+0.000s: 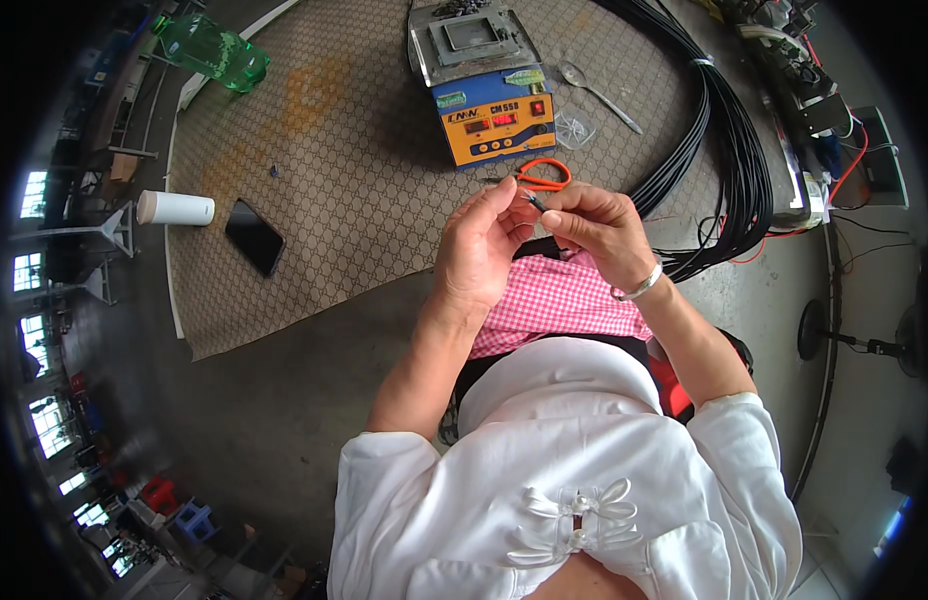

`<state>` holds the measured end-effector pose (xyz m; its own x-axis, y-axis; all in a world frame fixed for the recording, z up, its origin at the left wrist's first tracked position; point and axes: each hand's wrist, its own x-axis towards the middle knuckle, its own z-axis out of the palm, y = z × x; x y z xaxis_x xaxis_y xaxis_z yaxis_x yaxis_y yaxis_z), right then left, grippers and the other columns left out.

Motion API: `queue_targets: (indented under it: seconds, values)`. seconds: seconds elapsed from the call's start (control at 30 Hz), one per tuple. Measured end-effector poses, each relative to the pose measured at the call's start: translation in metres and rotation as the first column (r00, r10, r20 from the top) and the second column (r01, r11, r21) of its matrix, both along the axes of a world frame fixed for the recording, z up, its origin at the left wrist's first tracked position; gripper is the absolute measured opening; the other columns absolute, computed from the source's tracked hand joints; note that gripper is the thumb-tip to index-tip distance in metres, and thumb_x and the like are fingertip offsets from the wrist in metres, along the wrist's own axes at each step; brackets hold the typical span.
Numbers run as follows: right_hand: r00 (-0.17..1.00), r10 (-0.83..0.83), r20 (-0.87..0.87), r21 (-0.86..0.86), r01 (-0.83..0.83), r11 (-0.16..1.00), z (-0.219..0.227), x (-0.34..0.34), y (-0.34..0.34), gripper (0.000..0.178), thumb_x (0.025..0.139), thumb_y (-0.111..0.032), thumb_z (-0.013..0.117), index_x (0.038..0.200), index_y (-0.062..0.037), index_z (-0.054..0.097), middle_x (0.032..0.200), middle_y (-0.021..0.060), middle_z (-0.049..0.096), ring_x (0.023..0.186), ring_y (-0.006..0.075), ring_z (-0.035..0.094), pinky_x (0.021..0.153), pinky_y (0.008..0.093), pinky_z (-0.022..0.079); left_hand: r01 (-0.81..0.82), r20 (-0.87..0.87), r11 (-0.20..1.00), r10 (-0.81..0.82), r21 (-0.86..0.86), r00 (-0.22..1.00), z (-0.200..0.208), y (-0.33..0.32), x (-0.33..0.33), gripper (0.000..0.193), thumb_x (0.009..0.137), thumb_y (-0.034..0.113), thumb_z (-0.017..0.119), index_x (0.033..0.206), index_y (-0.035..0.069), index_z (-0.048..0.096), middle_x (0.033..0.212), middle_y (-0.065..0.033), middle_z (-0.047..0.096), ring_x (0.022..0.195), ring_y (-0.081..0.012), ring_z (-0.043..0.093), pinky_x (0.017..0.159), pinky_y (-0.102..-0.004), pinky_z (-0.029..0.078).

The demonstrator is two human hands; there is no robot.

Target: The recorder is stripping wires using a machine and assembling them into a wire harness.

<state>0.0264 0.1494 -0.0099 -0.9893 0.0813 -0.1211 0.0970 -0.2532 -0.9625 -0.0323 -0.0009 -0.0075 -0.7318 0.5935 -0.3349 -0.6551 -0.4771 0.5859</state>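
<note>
Cable end, dark with thin pale strands at its tip, sits pinched between the thumb and forefinger of the right hand, near the front edge of the patterned table cover, while the left hand curls close beside it, though whether its fingertips grip the strands I cannot tell. Just beyond the hands, an orange-handled tool lies before a blue-and-orange machine, with a spoon and a black cable coil to the right. Leftward are a black phone, a white cup and a green bottle.
</note>
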Motion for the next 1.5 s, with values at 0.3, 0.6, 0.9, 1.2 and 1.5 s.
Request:
queue_targets:
  seconds: [0.3, 0.6, 0.9, 1.2, 1.5]
  values:
    - [0.998, 0.048, -0.036, -0.033, -0.049, 0.998, 0.0, 0.003, 0.0, 0.012, 0.079, -0.012, 0.064, 0.085, -0.0019, 0.062, 0.067, -0.0024, 0.054, 0.058, 0.004, 0.045, 0.049, 0.0169, 0.036, 0.018, -0.008, 1.0, -0.018, -0.001, 1.0, 0.0, -0.004, 0.002, 0.012, 0.082, 0.019, 0.056, 0.08, 0.008, 0.058, 0.077, -0.0023, 0.058, 0.076, -0.0114, 0.052, 0.075, -0.0274, 0.039]
    - [0.995, 0.099, 0.02, -0.204, -0.093, 0.975, -0.005, 0.007, 0.001, 0.013, 0.081, -0.013, 0.061, 0.087, -0.0009, 0.061, 0.068, -0.0011, 0.054, 0.057, 0.0051, 0.043, 0.049, 0.0181, 0.035, -0.016, -0.066, 1.0, 0.016, 0.008, 0.998, 0.004, -0.003, 0.01, 0.011, 0.084, 0.016, 0.055, 0.081, 0.007, 0.06, 0.077, -0.0021, 0.06, 0.073, -0.0104, 0.054, 0.073, -0.0267, 0.042]
    - [0.997, 0.077, 0.005, -0.141, -0.076, 0.987, 0.0, 0.008, 0.0, 0.012, 0.081, -0.013, 0.062, 0.086, -0.0014, 0.061, 0.068, -0.0016, 0.054, 0.056, 0.0043, 0.044, 0.048, 0.0176, 0.034, -0.032, -0.114, 0.999, 0.027, -0.041, 0.993, 0.012, -0.003, 0.013, 0.013, 0.083, 0.021, 0.057, 0.08, 0.009, 0.059, 0.075, 0.0005, 0.059, 0.071, -0.0075, 0.053, 0.071, -0.0229, 0.041]
    - [1.0, 0.027, -0.013, -0.137, -0.029, 0.99, -0.002, 0.009, -0.003, 0.009, 0.078, -0.009, 0.064, 0.081, -0.0022, 0.06, 0.069, 0.0, 0.057, 0.056, 0.0042, 0.045, 0.049, 0.0167, 0.037, -0.042, -0.108, 0.995, 0.032, -0.091, 0.994, 0.012, -0.003, 0.014, 0.009, 0.082, 0.017, 0.056, 0.082, 0.008, 0.059, 0.076, 0.0003, 0.059, 0.072, -0.0072, 0.053, 0.07, -0.0224, 0.041]
    - [0.999, 0.041, 0.007, -0.147, -0.04, 0.988, -0.004, 0.01, -0.002, 0.009, 0.079, -0.01, 0.063, 0.083, -0.0016, 0.06, 0.068, -0.0006, 0.056, 0.056, 0.0042, 0.045, 0.048, 0.0168, 0.036, -0.031, -0.101, 0.996, 0.023, -0.079, 0.995, 0.013, -0.006, 0.016, 0.012, 0.083, 0.016, 0.054, 0.084, 0.006, 0.059, 0.08, -0.0035, 0.059, 0.077, -0.0125, 0.054, 0.074, -0.0283, 0.043]
